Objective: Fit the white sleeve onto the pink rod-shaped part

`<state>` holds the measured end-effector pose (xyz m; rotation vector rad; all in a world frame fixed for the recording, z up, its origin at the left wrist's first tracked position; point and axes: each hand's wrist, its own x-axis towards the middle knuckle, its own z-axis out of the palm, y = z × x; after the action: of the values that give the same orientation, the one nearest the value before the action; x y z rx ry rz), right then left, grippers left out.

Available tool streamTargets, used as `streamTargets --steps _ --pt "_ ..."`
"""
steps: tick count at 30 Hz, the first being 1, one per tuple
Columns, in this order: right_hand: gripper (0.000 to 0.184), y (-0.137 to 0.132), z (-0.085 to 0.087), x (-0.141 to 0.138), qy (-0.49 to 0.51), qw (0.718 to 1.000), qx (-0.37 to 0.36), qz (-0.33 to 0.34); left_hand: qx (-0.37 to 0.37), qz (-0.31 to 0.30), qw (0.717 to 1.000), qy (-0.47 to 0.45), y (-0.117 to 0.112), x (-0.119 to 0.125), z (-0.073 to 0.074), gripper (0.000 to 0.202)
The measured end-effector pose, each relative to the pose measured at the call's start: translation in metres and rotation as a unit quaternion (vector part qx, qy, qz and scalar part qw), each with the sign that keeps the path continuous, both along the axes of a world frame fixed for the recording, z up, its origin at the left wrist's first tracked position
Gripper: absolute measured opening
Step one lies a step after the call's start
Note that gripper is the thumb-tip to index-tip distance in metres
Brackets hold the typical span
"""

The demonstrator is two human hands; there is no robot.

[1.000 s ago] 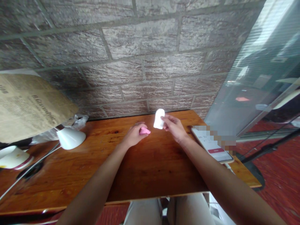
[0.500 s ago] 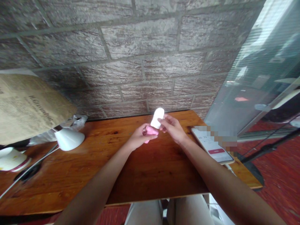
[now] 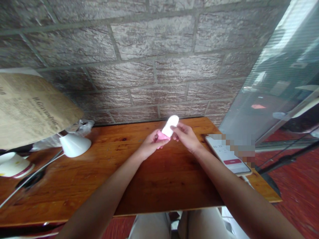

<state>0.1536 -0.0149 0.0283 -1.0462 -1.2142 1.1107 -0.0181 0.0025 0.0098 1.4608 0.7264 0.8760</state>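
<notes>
Fingers [image 3: 178, 128] of our right hand [image 3: 187, 138] are pinching a white cap [image 3: 170, 124] and tilting it against a pink piece [image 3: 161, 136], which our left hand [image 3: 149, 146] is gripping just above the table [image 3: 159, 179]. Our left fingers are hiding most of the pink piece. The phone [image 3: 230, 156] is showing a partly pixelated screen, and the print on the paper bag [image 3: 30, 109] is coming out too blurred to read.

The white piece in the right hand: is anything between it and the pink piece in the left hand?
Nothing visible. The white piece touches the pink piece directly; the left hand and right hand grip them from the sides.
</notes>
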Motion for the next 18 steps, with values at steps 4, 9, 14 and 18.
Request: streamTargets --steps 4,9,14,18 --pt "0.04 -0.0005 0.0004 0.0 -0.005 1.0 0.003 0.008 0.003 -0.002 1.0 0.013 -0.0011 0.0004 0.0015 0.038" --pt "0.042 -0.0005 0.0009 -0.0003 0.0 1.0 0.007 0.016 0.009 0.006 1.0 0.004 -0.0044 0.0013 0.0057 0.038" --pt "0.042 -0.0013 0.0011 -0.0009 0.008 1.0 0.008 0.016 0.019 -0.008 1.0 0.004 -0.0037 0.0017 0.0054 0.038" --pt "0.042 -0.0022 0.0011 -0.002 0.009 1.0 0.016 0.016 0.019 -0.009 1.0 0.0 -0.0024 0.0006 0.0045 0.038"
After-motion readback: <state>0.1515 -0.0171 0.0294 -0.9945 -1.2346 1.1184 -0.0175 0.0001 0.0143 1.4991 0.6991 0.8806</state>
